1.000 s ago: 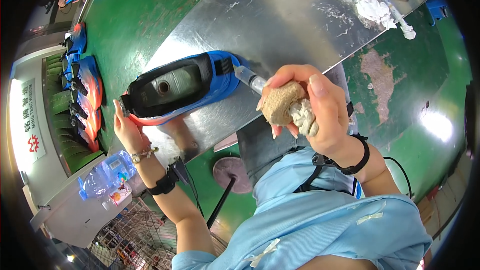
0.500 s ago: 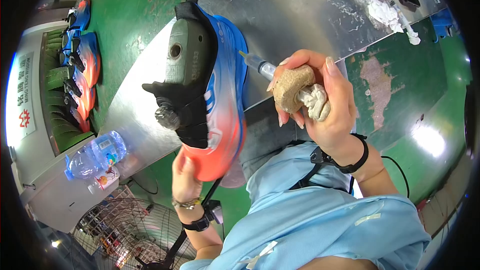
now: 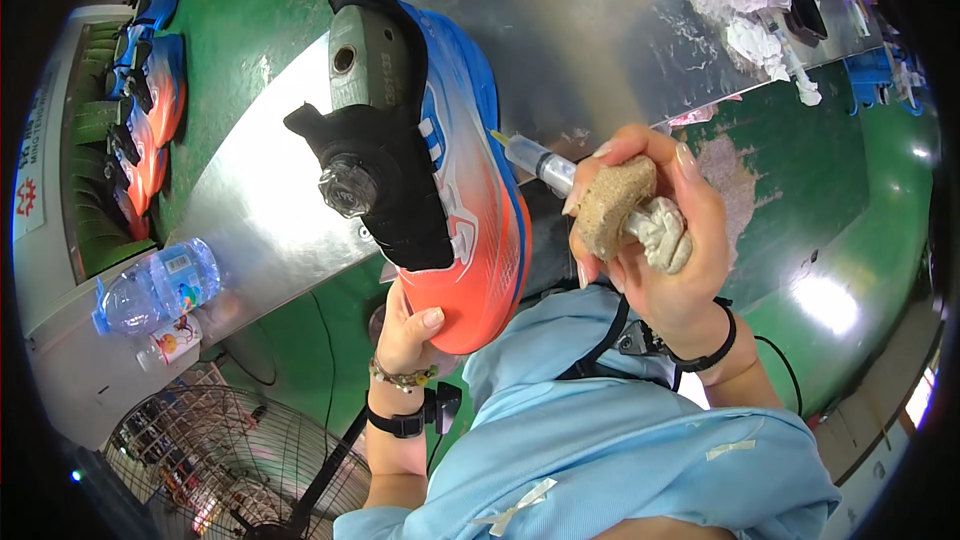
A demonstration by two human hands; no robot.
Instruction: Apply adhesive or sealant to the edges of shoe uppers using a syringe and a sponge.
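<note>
One shoe (image 3: 468,195), last (image 3: 366,50) already inside, toe held by left fingers (image 3: 413,325); right fingers (image 3: 628,144) hold syringe (image 3: 540,165), tan pad (image 3: 610,205); tip beside shoe's sole; seemingly midway, remainder unclear.

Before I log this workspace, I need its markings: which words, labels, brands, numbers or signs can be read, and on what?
I leave wording uncopied; print stands here:
Grey mould in the shoe: stamped digits.
Wall sign, left edge: dark lettering, red emblem.
Blue label on the large bottle: too small to read.
Small bottle, label: too small to read.
Clear round lump: faint mark, unclear.
</note>
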